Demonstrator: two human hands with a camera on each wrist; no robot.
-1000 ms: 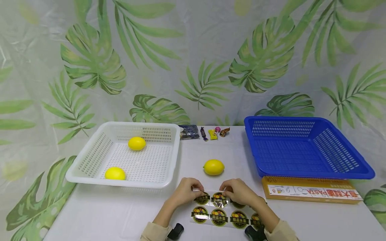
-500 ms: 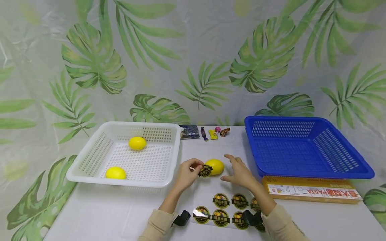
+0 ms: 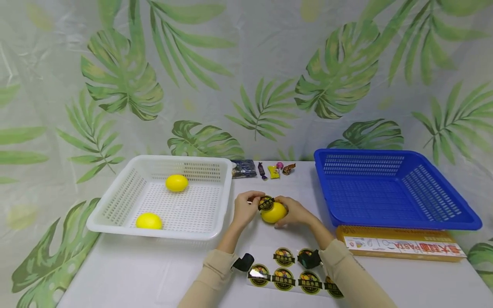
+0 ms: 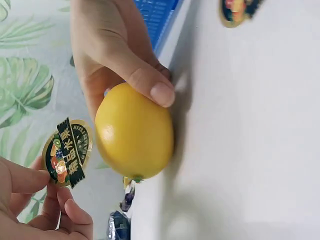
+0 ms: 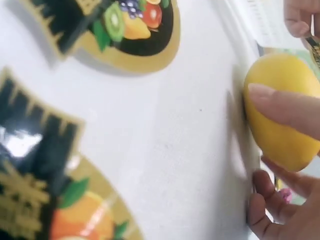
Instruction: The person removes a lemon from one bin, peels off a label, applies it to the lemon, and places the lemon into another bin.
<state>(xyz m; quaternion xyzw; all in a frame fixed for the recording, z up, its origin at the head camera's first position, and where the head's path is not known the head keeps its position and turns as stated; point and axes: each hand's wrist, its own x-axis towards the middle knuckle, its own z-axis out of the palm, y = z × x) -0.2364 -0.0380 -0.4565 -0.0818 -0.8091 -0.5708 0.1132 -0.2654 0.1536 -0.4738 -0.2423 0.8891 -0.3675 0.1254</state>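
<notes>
Item 1, lemon [image 3: 274, 212]: it is sitting on the white table [image 3: 135, 269], between the two baskets and just beyond the sticker sheet. Your right hand [image 3: 294, 210] is curling round its right side, thumb pressing on the near face, so this grip is closing on the fruit.

Item 2, sticker [image 3: 266, 202]: a round black and gold fruit label. Your left hand [image 3: 246, 207] is pinching it by its edge between thumb and fingertips and holding it just above the top left of the lemon; in the left wrist view a narrow gap is showing between label and peel, so it is not touching yet.

Item 3, sticker sheet [image 3: 286, 273]: it is lying flat at the near edge of the table, between your forearms, carrying two rows of matching labels.

Item 4, white basket [image 3: 115, 201]: it is standing to your left, holding two more lemons [image 3: 176, 182], well apart from each other.

Item 5, blue basket [image 3: 423, 214]: it is standing to your right, with a flat orange box [image 3: 400, 246] lying just in front of it.

Item 6, wrapped sweets [image 3: 273, 170]: they are lying in a short row at the far edge of the table.
</notes>
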